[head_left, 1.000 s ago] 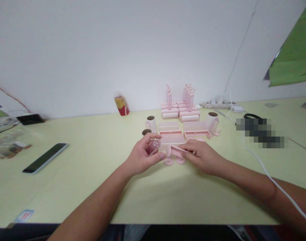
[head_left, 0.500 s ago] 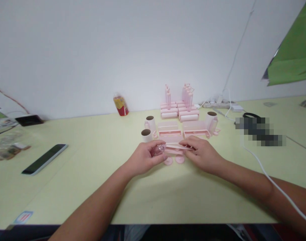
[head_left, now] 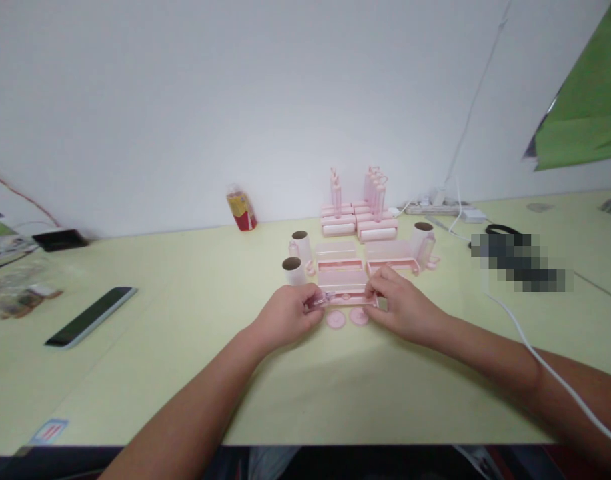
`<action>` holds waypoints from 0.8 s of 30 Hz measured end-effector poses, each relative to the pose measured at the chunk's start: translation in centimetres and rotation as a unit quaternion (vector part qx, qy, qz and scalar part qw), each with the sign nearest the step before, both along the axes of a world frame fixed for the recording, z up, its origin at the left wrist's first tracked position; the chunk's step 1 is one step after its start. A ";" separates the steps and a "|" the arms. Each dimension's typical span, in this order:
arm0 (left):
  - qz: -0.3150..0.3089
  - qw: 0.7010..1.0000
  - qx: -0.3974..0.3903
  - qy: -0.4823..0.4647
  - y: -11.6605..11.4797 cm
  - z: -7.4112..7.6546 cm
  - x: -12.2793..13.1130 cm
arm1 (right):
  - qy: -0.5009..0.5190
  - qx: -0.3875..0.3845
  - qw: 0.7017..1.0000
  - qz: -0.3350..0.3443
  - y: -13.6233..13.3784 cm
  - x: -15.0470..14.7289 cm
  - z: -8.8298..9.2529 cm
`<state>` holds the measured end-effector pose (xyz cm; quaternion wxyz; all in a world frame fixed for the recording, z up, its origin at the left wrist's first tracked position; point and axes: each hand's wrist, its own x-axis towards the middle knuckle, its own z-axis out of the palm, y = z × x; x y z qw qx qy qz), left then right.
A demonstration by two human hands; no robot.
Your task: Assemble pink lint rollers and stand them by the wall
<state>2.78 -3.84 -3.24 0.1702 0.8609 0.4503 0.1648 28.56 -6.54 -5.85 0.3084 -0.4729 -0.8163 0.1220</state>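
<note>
My left hand [head_left: 289,313] is closed around a clear, pinkish plastic piece [head_left: 319,302] at the left end of an open pink plastic case [head_left: 353,300]. Most of that piece is hidden by my fingers. At the case's right end, my right hand [head_left: 403,301] has its thumb and fingers closed on the edge. The translucent lid [head_left: 343,281] stands raised behind the tray. Just in front of the case, two round pink discs [head_left: 336,320] lie flat on the table, one close to my right thumb.
Two more open pink cases [head_left: 339,266] lie behind. White paper rolls [head_left: 293,270] stand to the left, another roll [head_left: 422,233] at the right. Finished-looking lint rollers [head_left: 377,230] are lined up near the wall. A phone [head_left: 90,317] lies left; a white cable [head_left: 535,353] crosses my right arm.
Both hands have come down to the pink case. The pale strip seen between them earlier is no longer held up, and the case's tray and the discs are more exposed.
</note>
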 end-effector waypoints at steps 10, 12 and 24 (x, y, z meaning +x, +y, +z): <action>-0.009 0.998 -0.012 0.063 -0.6 0.1 0.7 | -0.078 -0.028 0.996 -0.011 0.3 0.3 -0.5; -0.010 0.998 -0.011 0.064 -0.6 0.1 0.7 | -0.084 -0.029 0.996 -0.011 0.3 0.3 -0.5; -0.063 0.998 -0.021 -0.014 -3.5 0.4 3.0 | 0.068 -0.024 0.986 0.151 -2.5 -1.4 1.3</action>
